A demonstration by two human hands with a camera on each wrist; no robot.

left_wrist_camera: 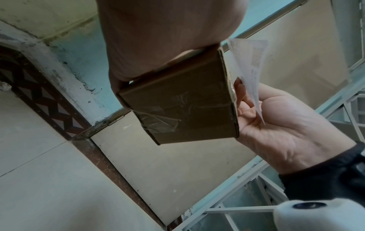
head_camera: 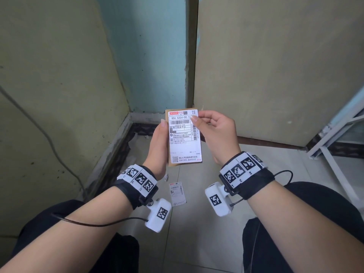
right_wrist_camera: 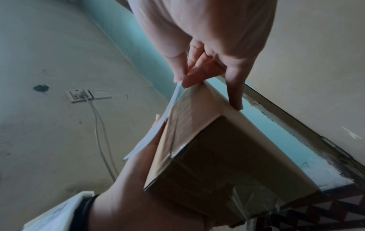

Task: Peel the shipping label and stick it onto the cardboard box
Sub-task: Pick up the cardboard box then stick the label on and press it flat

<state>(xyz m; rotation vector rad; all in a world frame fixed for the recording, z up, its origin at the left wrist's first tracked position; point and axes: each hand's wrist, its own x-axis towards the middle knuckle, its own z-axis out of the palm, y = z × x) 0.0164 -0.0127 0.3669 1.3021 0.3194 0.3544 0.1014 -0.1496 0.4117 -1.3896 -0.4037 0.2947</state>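
Hands up in front of the person, both busy w/ one small parcel. From the head cam: left hand (head_camera: 157, 142) wraps the cardboard box (head_camera: 167, 115) from its left side and behind, fingers curled round it, holding it up above the tiled floor (head_camera: 206, 223). Shipping label (head_camera: 185, 136) lies over the box's near face, covering nearly all of it; only a brown strip shows at the top-left and bottom edge. Right hand (head_camera: 215, 128) pinches the label's top-right corner betw. thumb and forefinger. Another printed label sheet (head_camera: 177, 194) lies flat on the floor below, betw. the two wrists. Wrist bands w/ black-and-white markers on both arms, dark trousers at the bottom.

Left wrist cam, looking up from under: box (left_wrist_camera: 177, 106) is clamped in the left hand (left_wrist_camera: 158, 39), clear tape crinkled across its underside. Label (left_wrist_camera: 248, 70) stands off the box's right edge, thin and see-through, right hand (left_wrist_camera: 280, 125) beside it w/ palm toward the cam. Floor border w/ a dark red zigzag pattern (left_wrist_camera: 39, 93) on the left.

Right wrist cam: right hand (right_wrist_camera: 207, 51) nips the label (right_wrist_camera: 168, 109) at the box's top corner, one finger resting on the far edge. Label looks lifted away from the box (right_wrist_camera: 217, 156) along most of its length, prob. not stuck down yet, hard to be sure in this dim view. Wall socket (right_wrist_camera: 79, 94) w/ a white cable hanging, left.
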